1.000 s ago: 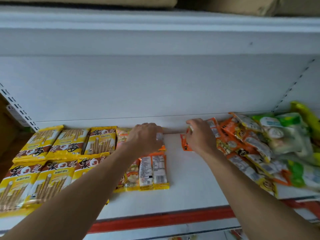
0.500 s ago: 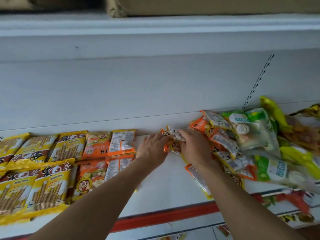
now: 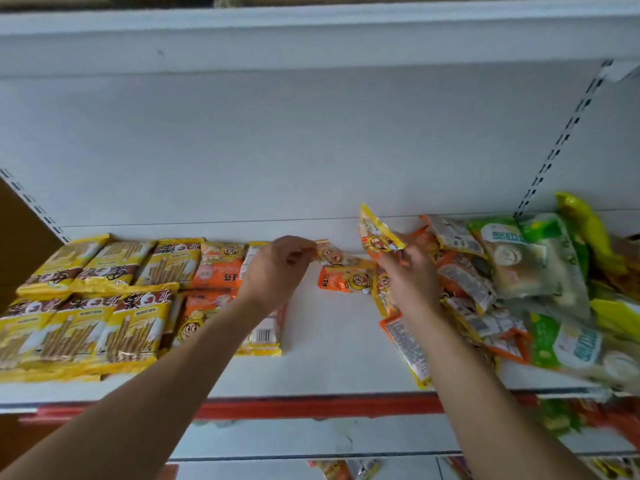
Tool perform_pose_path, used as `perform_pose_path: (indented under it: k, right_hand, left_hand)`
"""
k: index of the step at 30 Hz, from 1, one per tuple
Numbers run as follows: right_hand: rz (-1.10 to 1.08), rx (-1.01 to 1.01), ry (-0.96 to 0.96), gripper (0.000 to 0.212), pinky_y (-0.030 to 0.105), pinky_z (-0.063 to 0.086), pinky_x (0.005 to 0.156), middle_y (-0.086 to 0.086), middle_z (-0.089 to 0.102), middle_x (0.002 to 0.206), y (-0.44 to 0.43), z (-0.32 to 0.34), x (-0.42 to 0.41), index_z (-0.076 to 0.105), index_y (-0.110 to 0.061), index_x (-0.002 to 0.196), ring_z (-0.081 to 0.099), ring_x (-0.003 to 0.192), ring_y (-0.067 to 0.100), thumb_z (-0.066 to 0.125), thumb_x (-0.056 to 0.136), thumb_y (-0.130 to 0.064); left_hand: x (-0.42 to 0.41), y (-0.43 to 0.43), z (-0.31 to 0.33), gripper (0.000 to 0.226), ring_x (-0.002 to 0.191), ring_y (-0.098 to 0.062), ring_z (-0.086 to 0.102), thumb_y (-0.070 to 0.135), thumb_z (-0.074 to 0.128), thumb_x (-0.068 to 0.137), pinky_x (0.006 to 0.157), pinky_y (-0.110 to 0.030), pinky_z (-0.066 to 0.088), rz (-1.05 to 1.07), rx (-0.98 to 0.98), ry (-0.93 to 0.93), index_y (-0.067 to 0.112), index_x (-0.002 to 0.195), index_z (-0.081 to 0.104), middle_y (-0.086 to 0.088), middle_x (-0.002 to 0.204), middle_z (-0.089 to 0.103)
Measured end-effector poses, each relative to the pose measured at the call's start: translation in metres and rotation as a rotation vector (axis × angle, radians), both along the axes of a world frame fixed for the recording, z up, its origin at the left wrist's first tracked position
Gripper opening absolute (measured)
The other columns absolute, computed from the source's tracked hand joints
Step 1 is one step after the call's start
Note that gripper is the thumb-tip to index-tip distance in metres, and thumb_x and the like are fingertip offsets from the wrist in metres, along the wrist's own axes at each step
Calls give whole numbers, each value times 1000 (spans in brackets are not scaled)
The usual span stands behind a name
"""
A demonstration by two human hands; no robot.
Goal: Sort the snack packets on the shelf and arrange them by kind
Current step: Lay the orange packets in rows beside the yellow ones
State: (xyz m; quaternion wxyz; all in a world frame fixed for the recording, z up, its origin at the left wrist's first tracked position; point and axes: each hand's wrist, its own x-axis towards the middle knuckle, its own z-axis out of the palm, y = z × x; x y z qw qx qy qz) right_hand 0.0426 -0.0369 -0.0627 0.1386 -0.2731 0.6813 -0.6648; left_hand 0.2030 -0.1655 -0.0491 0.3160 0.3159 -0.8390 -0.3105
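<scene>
**Left hand** [image 3: 277, 268]: the grip is closed in a thumb-and-finger pinch on the left end of a small orange cartoon-face packet [image 3: 332, 255]. The packet is just above the shelf [image 3: 329, 344], close to the back wall [image 3: 311, 150]. Its long axis runs left to right, with the far end pointing toward the right hand.

**Right hand** [image 3: 412, 277]: the fingers are curled round the lower end of a second orange packet [image 3: 377, 233], which stands up above the knuckles, tilted left.

**Between the hands:** a third orange packet [image 3: 346, 280] lies flat on the shelf below the pinched one. Whether the two touch cannot be told.

**Outward, left:** sorted orange packets [image 3: 216, 266] sit in rows, touching yellow biscuit-stick packets [image 3: 104, 265] further left.

**Outward, right:** an unsorted heap [image 3: 464, 275] of orange packets overlaps green packets [image 3: 502, 237].

**Judgement:** sorting is partly done. The orange rows lie to the left of both grips. The left hand is the nearer one, over the rows' right edge. The pinched packet would need carrying left and laying in line with them.

**Risk:** an end pinch may let the packet swing or slip.
</scene>
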Motion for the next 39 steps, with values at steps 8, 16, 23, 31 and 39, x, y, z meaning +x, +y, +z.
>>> perform_pose_path:
  k: [8,16,23,31,39]
  right_hand:
    - [312,-43,260,58,9,43,85,-14,67,105,-21,-9,75,66,-38,94,59,102,-5,59,76,16]
    - [406,101,664,53,15,34,101,4,67,118,-52,-25,124,76,-8,95,55,117,23,49,65,28]
    - [571,240,680,64,17,25,113,-1,58,134,-51,-28,122,75,-10,105,40,136,12,38,75,31]
    - [509,336,475,30,10,29,105,-10,61,130,-49,-17,128,72,-22,112,46,129,3,50,97,-9]
    - [612,516,724,47,21,8,115,-7,29,158,-56,-34,143,39,-29,147,17,147,7,49,101,-34]
  left_hand:
    - [123,-24,23,36,77,-30,67,-3,58,87,66,-42,52,2,198,-17,30,86,73,0,95,75]
    - [177,-48,9,17,92,-11,66,6,57,88,82,-36,55,-71,69,-228,18,84,68,3,103,69]
    - [183,-60,-7,32,117,-22,54,41,63,90,98,-44,42,-129,-342,-463,25,117,70,6,124,65]
    - [178,-59,-22,55,149,-13,16,56,44,97,120,-41,13,-126,-322,-629,34,147,41,11,157,33]
    - [181,-73,-26,72,150,-7,-2,68,21,92,123,-36,-5,-262,-296,-766,33,155,17,12,162,12]
